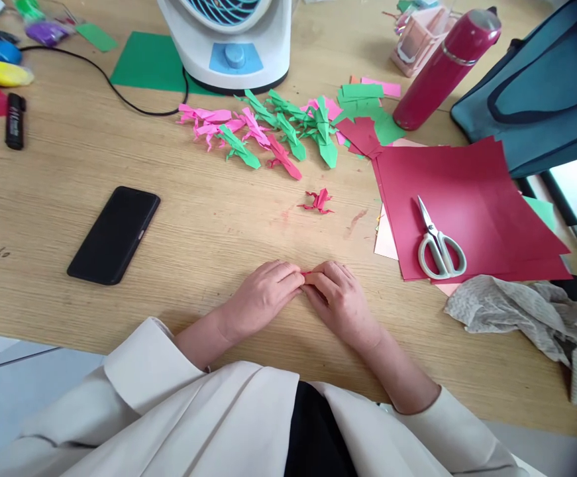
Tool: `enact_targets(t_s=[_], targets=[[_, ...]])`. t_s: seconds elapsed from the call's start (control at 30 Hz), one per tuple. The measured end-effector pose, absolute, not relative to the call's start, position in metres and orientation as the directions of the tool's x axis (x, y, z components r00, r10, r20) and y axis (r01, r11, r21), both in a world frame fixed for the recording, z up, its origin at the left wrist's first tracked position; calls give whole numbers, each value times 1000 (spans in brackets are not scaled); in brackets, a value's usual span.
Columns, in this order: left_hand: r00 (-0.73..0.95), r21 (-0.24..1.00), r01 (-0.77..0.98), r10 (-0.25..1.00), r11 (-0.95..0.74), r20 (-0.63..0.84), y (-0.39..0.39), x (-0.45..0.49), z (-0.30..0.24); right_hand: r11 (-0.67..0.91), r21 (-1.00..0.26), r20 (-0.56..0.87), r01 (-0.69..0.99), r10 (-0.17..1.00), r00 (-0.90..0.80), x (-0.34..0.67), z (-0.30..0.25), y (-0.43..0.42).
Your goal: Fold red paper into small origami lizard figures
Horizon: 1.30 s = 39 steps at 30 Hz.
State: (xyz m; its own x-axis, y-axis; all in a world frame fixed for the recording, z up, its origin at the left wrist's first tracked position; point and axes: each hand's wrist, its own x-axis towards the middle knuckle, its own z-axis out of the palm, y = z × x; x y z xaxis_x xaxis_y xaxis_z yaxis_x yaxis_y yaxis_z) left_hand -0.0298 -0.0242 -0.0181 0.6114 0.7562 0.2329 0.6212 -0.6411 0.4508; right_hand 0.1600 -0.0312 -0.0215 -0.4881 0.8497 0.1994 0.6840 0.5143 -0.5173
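Observation:
My left hand (267, 291) and my right hand (342, 301) meet near the table's front edge, both closed. Between their fingertips they pinch a small piece of red paper (307, 273), mostly hidden by the fingers. Just beyond lies a small folded red paper figure (319, 201) with thin legs. Farther back is a cluster of folded paper figures, among them a green one (324, 136), a pink one (209, 118) and a red one (284, 158).
Scissors (437, 248) lie on red paper sheets (472, 179) at right, beside a crumpled cloth (511, 308). A red flask (447, 69) and blue bag (536, 86) stand behind. A black phone (114, 235) lies left; a white fan (228, 46) stands at the back.

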Motion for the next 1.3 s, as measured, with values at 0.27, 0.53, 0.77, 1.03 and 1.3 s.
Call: enact_targets(t_s=[0.27, 0.53, 0.77, 1.03, 1.3], targets=[[581, 475, 621, 773, -623, 255, -23, -30, -22, 468, -633, 162, 617, 859, -486, 178, -20, -31], [514, 534, 637, 823, -555, 242, -26, -29, -24, 495, -569, 160, 657, 850, -502, 175, -22, -30], [465, 560, 635, 842, -532, 273, -28, -26, -23, 495, -509, 163, 704, 859, -486, 169, -22, -30], [448, 593, 608, 844, -528, 293, -29, -27, -26, 550, -449, 162, 704, 825, -541, 171, -23, -30], [451, 612, 606, 853, -508, 262, -29, -27, -26, 502, -464, 167, 730, 859, -484, 165, -21, -30]])
